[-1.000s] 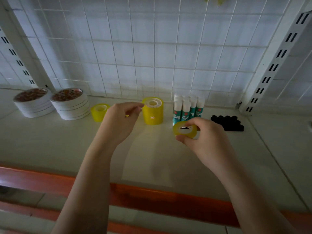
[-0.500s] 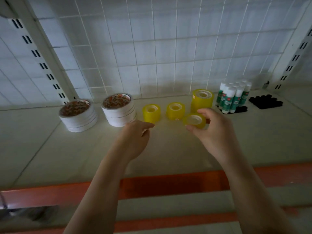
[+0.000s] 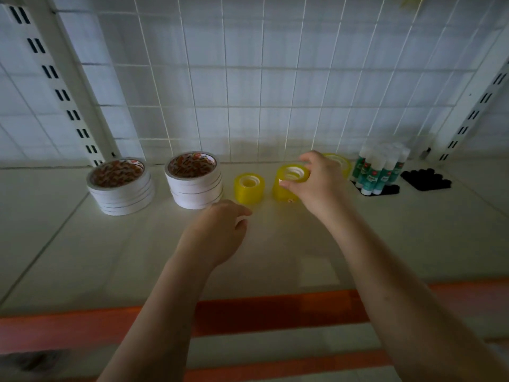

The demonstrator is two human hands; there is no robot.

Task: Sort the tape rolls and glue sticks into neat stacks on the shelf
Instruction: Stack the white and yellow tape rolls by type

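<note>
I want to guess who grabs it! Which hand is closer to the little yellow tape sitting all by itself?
Left. The left hand hovers just in front of the lone yellow tape roll; the right hand is off to its right, holding another yellow roll.

The right hand (image 3: 316, 183) pinches the top yellow roll (image 3: 292, 175) of a short stack on the shelf (image 3: 82, 257). The left hand (image 3: 217, 232) hovers loosely curled near a single yellow roll (image 3: 249, 188). Two white tape stacks (image 3: 121, 186) stand left; glue sticks (image 3: 378, 170) stand right.
</note>
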